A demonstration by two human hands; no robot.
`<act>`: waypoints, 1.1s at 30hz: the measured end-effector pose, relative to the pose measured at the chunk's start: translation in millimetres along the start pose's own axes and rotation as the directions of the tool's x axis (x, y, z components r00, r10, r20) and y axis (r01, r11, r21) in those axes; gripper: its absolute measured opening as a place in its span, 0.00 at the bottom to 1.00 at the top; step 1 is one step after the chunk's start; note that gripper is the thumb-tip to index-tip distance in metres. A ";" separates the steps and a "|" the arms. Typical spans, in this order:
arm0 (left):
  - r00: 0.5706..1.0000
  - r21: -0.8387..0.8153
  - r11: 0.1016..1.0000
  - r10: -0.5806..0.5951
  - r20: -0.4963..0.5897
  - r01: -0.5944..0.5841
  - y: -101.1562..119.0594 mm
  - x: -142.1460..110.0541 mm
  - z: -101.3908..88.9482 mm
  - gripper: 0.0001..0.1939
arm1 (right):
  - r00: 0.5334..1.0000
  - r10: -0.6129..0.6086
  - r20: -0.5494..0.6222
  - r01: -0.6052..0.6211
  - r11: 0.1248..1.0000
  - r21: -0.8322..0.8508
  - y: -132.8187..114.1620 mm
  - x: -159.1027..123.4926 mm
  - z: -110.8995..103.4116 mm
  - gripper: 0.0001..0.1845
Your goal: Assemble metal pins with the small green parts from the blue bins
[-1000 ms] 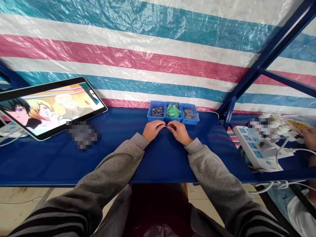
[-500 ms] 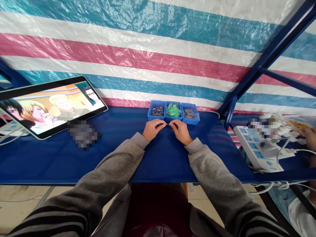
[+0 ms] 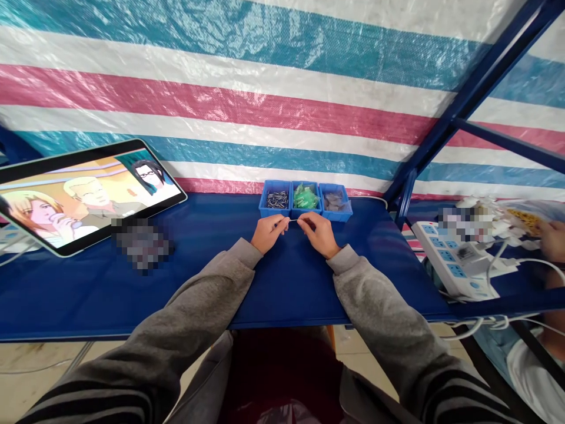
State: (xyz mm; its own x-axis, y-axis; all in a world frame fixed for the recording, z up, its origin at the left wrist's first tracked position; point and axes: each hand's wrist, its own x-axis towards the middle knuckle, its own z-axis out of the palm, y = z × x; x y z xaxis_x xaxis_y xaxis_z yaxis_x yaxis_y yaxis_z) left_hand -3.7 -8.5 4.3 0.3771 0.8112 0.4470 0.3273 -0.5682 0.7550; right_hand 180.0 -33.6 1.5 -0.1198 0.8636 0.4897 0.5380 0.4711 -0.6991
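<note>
My left hand (image 3: 266, 233) and my right hand (image 3: 321, 235) face each other above the blue table. A thin pale rod (image 3: 293, 220) spans the gap between their fingertips, and each hand pinches one end of it. What kind of part it is cannot be made out. Just beyond the hands stand three blue bins in a row. The left bin (image 3: 274, 212) holds dark and silvery metal pins or screws (image 3: 277, 200). Green plastic pieces (image 3: 305, 197) fill the middle one, and greyish translucent pieces (image 3: 334, 202) lie in the right one.
A tablet (image 3: 92, 197) playing a cartoon leans at the left, with a blurred-out object (image 3: 143, 244) before it. To the right are a white power strip (image 3: 454, 262) with cables and a blue metal frame (image 3: 441, 138). Another person's hand (image 3: 552, 240) is near a bag of yellow pieces (image 3: 523, 221).
The view has shifted slightly. My fingertips have moved a little farther apart, so more of the thin rod shows between them. The tablet's picture has changed.
</note>
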 end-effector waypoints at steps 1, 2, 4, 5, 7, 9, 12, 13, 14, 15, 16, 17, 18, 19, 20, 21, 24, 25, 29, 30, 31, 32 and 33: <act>1.000 -0.005 1.000 -0.005 0.005 0.005 -0.1 0.1 0.0 0.23 | 1.000 -0.004 0.002 0.004 1.000 -0.009 -1.0 0.0 -0.5 0.16; 1.000 -0.011 1.000 -0.010 0.004 0.010 -0.5 0.3 0.0 0.23 | 1.000 -0.011 0.004 0.011 1.000 -0.016 -1.8 -0.1 -0.8 0.17; 1.000 -0.025 0.999 -0.020 -0.014 0.020 -2.3 0.9 0.5 0.22 | 1.000 -0.029 0.006 0.030 0.999 -0.026 -2.7 -0.1 -1.2 0.18; 0.999 -0.031 0.999 -0.025 -0.025 0.025 -3.4 1.2 0.8 0.21 | 0.999 -0.039 0.005 0.040 0.999 -0.032 -2.7 -0.2 -1.3 0.19; 0.999 -0.045 0.999 -0.031 -0.044 0.029 -5.4 1.7 1.6 0.19 | 0.999 -0.042 0.001 0.042 0.998 -0.046 -2.5 -0.2 -1.5 0.20; 0.998 -0.062 0.998 -0.029 -0.059 0.026 -6.6 1.7 2.5 0.17 | 1.000 -0.028 -0.004 0.027 0.998 -0.062 -2.0 -0.1 -2.2 0.20; 0.994 -0.089 0.996 -0.028 -0.103 0.019 -6.6 0.7 4.0 0.16 | 1.000 -0.017 -0.013 0.016 0.997 -0.073 -1.4 0.2 -3.2 0.22; 0.992 -0.098 0.995 -0.032 -0.123 0.020 -6.3 0.3 4.6 0.16 | 1.000 -0.020 -0.014 0.019 0.997 -0.074 -1.2 0.2 -3.2 0.22; 0.989 -0.107 0.994 -0.037 -0.142 0.022 -6.1 -0.1 5.1 0.16 | 1.000 -0.022 -0.014 0.021 0.997 -0.075 -1.0 0.3 -3.0 0.22; 0.987 -0.115 0.993 -0.042 -0.157 0.024 -6.0 -0.3 5.7 0.16 | 1.000 -0.023 -0.013 0.022 0.997 -0.074 -0.6 0.3 -2.5 0.22; 0.984 -0.122 0.992 -0.045 -0.171 0.024 -6.1 -0.4 6.2 0.17 | 1.000 -0.021 -0.011 0.020 0.997 -0.070 -0.2 0.3 -1.8 0.22; 0.983 -0.126 0.992 -0.047 -0.178 0.024 -6.4 -0.4 6.7 0.17 | 1.000 -0.017 -0.008 0.017 0.998 -0.060 0.3 0.3 -1.0 0.21; 0.982 -0.128 0.991 -0.048 -0.182 0.025 -7.0 -0.2 7.2 0.16 | 1.000 -0.013 -0.008 0.013 0.999 -0.044 0.8 0.2 0.0 0.20; 0.982 -0.129 0.991 -0.051 -0.182 0.027 -7.7 0.0 7.5 0.16 | 1.000 -0.009 -0.007 0.009 1.000 -0.024 1.5 0.0 0.9 0.18; 0.982 -0.131 0.991 -0.054 -0.182 0.030 -8.5 0.2 7.7 0.16 | 1.000 -0.005 -0.006 0.005 1.000 -0.006 2.1 -0.2 1.7 0.17; 0.982 -0.132 0.991 -0.056 -0.183 0.032 -9.1 0.5 7.7 0.16 | 1.000 -0.001 -0.005 0.001 1.000 0.005 2.7 -0.4 2.3 0.16; 0.981 -0.144 0.989 -0.063 -0.181 0.037 -9.1 0.6 6.7 0.16 | 1.000 0.014 0.011 -0.014 1.000 -0.007 3.5 -1.3 3.1 0.15; 0.982 -0.149 0.988 -0.065 -0.180 0.038 -8.2 0.5 6.2 0.16 | 1.000 0.015 0.017 -0.014 1.000 -0.018 3.5 -1.6 3.0 0.14; 0.976 -0.260 0.964 -0.113 -0.185 0.063 -0.3 -0.5 6.1 0.16 | 0.999 -0.018 0.027 0.018 0.999 -0.030 2.3 -2.0 1.9 0.15; 0.973 -0.309 0.948 -0.133 -0.187 0.070 1.9 -0.9 7.0 0.17 | 0.999 -0.025 0.027 0.026 0.999 -0.027 1.8 -1.8 1.6 0.15; 0.970 -0.359 0.930 -0.152 -0.187 0.076 3.9 -1.2 8.3 0.17 | 0.999 -0.028 0.029 0.029 0.999 -0.026 1.4 -1.7 1.3 0.16; 0.969 -0.402 0.912 -0.168 -0.183 0.082 5.3 -1.6 9.8 0.18 | 0.999 -0.029 0.030 0.030 0.999 -0.028 1.1 -1.5 1.1 0.16; 0.968 -0.436 0.896 -0.182 -0.175 0.089 6.3 -1.9 11.5 0.18 | 0.999 -0.028 0.031 0.029 0.999 -0.032 0.9 -1.3 1.0 0.17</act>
State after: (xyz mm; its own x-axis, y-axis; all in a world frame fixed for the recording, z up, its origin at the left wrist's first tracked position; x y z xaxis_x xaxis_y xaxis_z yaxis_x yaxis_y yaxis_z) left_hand 7.6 -15.1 2.7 0.1540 0.9123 0.3794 -0.0507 -0.3762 0.9251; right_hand 179.8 -34.2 -0.3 -0.1609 0.8554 0.4923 0.5607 0.4897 -0.6677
